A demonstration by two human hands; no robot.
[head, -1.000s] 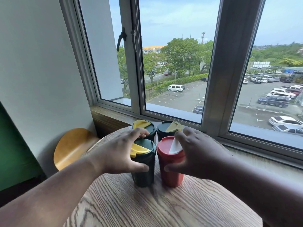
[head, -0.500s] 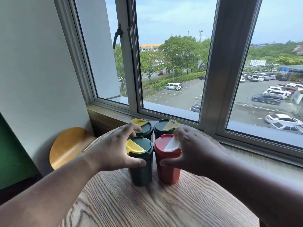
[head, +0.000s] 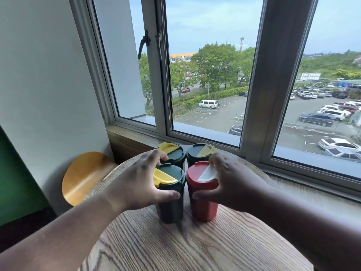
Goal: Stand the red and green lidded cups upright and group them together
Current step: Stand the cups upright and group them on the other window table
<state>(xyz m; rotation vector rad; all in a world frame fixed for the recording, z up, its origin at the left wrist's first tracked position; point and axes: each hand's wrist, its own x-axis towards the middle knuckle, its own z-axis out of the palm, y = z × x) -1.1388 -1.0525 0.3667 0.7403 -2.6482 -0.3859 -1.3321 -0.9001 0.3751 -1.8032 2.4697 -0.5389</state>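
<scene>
Round wood-grain table (head: 195, 247), smooth lidded cups (head: 203, 200)

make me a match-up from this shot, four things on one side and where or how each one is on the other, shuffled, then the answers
Things:
1. red cup
2. front green cup
3. back left green cup
4. wooden stool seat

Places or states:
A. by the wall, left of the table
B. gripped by the right hand, white flap on its lid
C. untouched, behind the left hand's fingers
D. gripped by the left hand, yellow flap on its lid

Pairs: 1-B, 2-D, 3-C, 4-A
</scene>
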